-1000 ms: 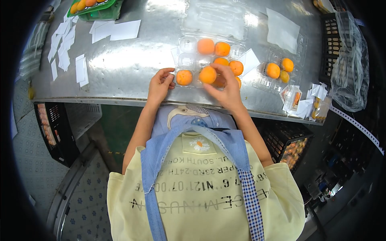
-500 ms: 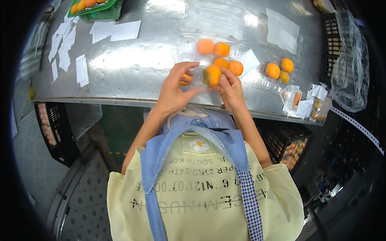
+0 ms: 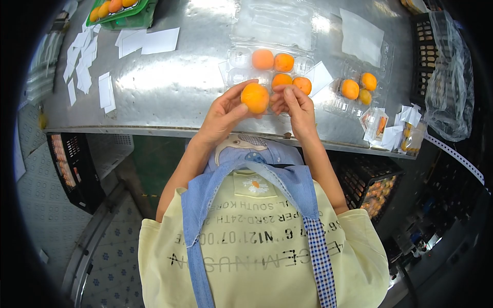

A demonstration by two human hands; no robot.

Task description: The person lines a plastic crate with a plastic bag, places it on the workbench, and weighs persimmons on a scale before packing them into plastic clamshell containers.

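My left hand (image 3: 224, 114) is closed round an orange persimmon (image 3: 255, 98), held just above the near side of the metal table with a smooth orange face toward me. Right beside it, my right hand (image 3: 297, 109) has its fingers curled and thumb drawn in; whether anything small is between them is hidden. Beyond both hands lies a clear plastic fruit tray (image 3: 241, 57) with moulded cups. Several persimmons sit in it, including one in the back row (image 3: 284, 62) and one near my right fingertips (image 3: 302, 85). The cups under my hands are partly covered.
A second clear tray (image 3: 336, 105) with three persimmons stands to the right. White paper slips (image 3: 82, 54) lie on the left of the metal table (image 3: 169, 102). A green basket of fruit (image 3: 126, 19) is at the far left; black crates (image 3: 423, 56) flank the right edge.
The persimmon has passed from my right hand's fingers into my left hand and turned, its green leafy end no longer showing. My right hand has come slightly away from it.
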